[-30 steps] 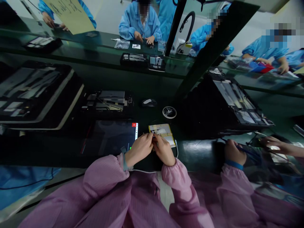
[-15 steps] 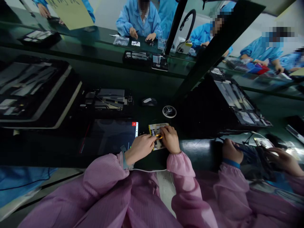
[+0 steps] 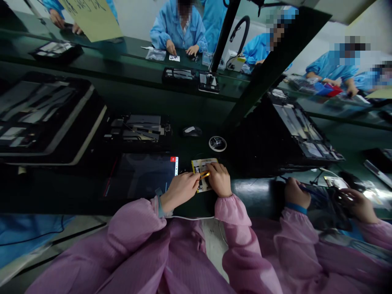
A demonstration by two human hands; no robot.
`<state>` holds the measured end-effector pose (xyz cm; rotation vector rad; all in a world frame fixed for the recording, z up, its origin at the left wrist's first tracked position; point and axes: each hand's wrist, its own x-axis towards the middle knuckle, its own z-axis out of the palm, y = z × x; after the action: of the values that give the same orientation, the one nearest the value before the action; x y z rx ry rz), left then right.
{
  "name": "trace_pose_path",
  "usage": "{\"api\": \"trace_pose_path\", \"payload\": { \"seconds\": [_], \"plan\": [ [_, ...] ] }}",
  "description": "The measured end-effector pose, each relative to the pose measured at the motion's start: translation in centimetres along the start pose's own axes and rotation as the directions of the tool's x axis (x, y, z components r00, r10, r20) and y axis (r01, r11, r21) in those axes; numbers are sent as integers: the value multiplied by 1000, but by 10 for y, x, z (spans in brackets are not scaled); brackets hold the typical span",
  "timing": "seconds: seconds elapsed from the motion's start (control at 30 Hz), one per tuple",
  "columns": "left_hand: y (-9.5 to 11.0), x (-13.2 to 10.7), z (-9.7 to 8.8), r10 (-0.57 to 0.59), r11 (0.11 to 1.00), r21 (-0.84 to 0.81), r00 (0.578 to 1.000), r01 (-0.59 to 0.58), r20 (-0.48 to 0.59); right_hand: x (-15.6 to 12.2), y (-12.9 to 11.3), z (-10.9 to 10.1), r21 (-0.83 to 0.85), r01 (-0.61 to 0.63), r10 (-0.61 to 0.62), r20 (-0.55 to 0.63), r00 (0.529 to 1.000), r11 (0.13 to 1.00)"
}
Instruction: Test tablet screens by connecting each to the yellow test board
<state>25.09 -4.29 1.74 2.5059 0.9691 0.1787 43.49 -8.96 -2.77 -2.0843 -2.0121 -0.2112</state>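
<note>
A small yellow sheet (image 3: 199, 165) carrying little black and white parts lies on the dark green bench just in front of me. My right hand (image 3: 219, 179) presses down on its right half with curled fingers. My left hand (image 3: 180, 191) pinches a thin yellow-orange strip (image 3: 204, 175) that stretches across to the fingers of my right hand. Both sleeves are pink.
A dark tablet (image 3: 141, 175) with a red corner mark lies left of the sheet. Behind it stand an opened device (image 3: 139, 127), a black mouse (image 3: 191, 131) and a small round dish (image 3: 217, 143). Another person's hands (image 3: 296, 192) work at my right. Workers in blue sit beyond.
My right hand moved up from beside my left hand onto the yellow sheet. The strip now shows between the two hands. The person at my right shifted their far hand.
</note>
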Motion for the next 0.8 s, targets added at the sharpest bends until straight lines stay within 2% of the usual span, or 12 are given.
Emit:
{"api": "trace_pose_path", "payload": {
  "seconds": [0.27, 0.37, 0.47, 0.57, 0.6, 0.67, 0.73, 0.8],
  "plan": [
    [-2, -1, 1, 11, 1000, -10, 1000, -11, -7, 2, -3, -1, -48, 0, 0, -5, 1000, 999],
    [-1, -2, 1, 1, 1000, -18, 1000, -1, -13, 1, -2, 1, -16, -13, 13, 0, 1000, 1000],
    [-2, -3, 2, 3, 999, -38, 1000, -3, -13, -1, 1, -3, 141, -73, 77, -19, 997, 987],
    [-5, -1, 3, 7, 997, -76, 1000, -9, -18, -5, -2, -20, 386, -125, 171, -88, 981, 914],
    [-6, 0, 4, 8, 996, -92, 1000, -10, -20, -6, -5, -27, 440, -101, 161, -100, 982, 892],
    [-8, 2, 4, 12, 991, -129, 1000, -16, -25, -7, -16, -41, 464, -6, 50, -84, 995, 886],
    [-9, 4, 5, 15, 986, -165, 999, -20, -33, -6, -27, -49, 414, 86, -79, -34, 996, 906],
    [-8, 4, 6, 7, 981, -194, 999, -16, -48, -6, -35, -49, 364, 129, -138, 0, 990, 922]
  ]
}}
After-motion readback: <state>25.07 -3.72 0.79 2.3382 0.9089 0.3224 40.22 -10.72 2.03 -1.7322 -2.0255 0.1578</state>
